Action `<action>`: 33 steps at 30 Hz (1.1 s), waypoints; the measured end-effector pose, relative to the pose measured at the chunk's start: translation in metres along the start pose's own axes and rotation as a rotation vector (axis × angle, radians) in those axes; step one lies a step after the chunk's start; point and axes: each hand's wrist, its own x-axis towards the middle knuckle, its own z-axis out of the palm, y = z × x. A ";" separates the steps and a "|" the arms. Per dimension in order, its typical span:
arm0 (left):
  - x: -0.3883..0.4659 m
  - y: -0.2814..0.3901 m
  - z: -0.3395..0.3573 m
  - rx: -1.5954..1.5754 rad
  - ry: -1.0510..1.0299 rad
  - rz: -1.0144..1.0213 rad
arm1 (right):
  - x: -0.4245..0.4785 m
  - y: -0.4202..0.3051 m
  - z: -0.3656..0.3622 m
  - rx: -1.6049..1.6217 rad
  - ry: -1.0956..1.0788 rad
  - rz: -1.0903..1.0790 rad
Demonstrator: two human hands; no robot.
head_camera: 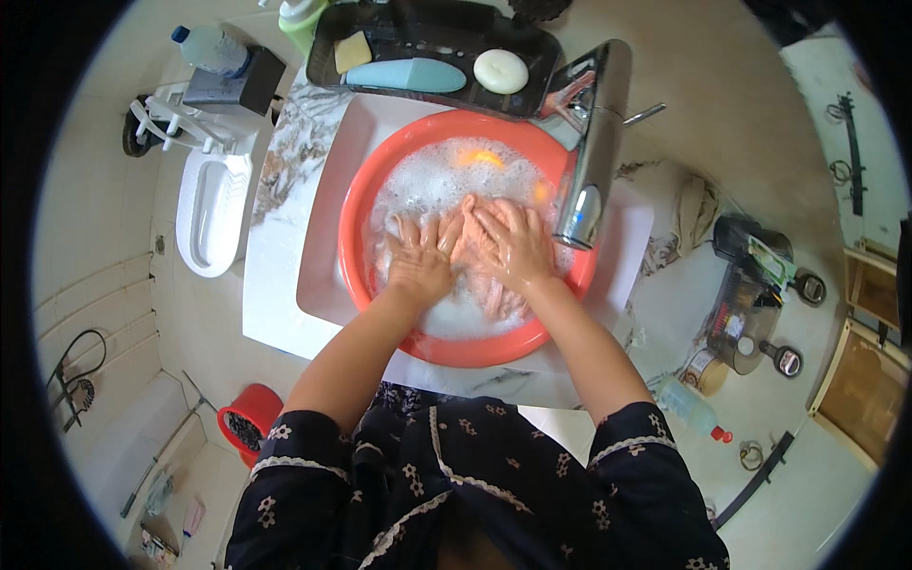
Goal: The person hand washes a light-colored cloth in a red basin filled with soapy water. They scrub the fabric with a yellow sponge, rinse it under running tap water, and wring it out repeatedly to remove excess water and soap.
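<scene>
An orange-red plastic basin (463, 354) full of foamy water sits inside the white sink (324, 249). A wet peach-coloured cloth (491, 288) lies bunched in the suds, partly under water. My right hand (519, 246) grips it from above, fingers bent into its folds. Beside it, my left hand (422, 258) is palm down with fingers spread, its thumb side close to the cloth. Foam hides what is beneath the left palm. The chrome faucet (598, 142) reaches over the basin's right rim, near my right hand.
Behind the basin, a black tray (434, 39) holds white soap (501, 71), a light-blue silicone brush (410, 74) and a yellowish piece (353, 52). A crumpled towel (695, 210) and a clear organizer (744, 320) stand right. A squat toilet (210, 214) and red bucket (249, 420) are left.
</scene>
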 end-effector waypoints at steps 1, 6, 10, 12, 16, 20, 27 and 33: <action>0.008 -0.001 -0.002 -0.058 -0.054 -0.021 | 0.003 -0.001 0.004 -0.018 -0.061 0.057; 0.052 -0.010 0.011 -0.285 -0.297 -0.065 | 0.031 0.019 0.035 -0.041 -0.324 0.445; 0.077 -0.020 0.039 -0.187 -0.091 -0.068 | 0.048 0.034 0.048 0.031 -0.466 0.544; 0.101 -0.028 0.043 -0.356 -0.001 -0.126 | 0.055 0.039 0.042 0.111 -0.510 0.583; 0.082 -0.035 -0.043 -0.972 -0.509 -0.315 | 0.070 0.048 0.000 0.677 -0.508 0.696; 0.031 -0.056 -0.066 -0.882 0.113 0.167 | 0.051 0.040 -0.051 0.885 -0.491 0.222; -0.023 -0.026 -0.006 -0.154 0.482 0.406 | -0.028 -0.018 -0.053 0.158 -0.304 -0.073; 0.042 -0.008 0.046 0.051 0.311 0.228 | -0.001 0.020 0.029 -0.030 -0.090 -0.210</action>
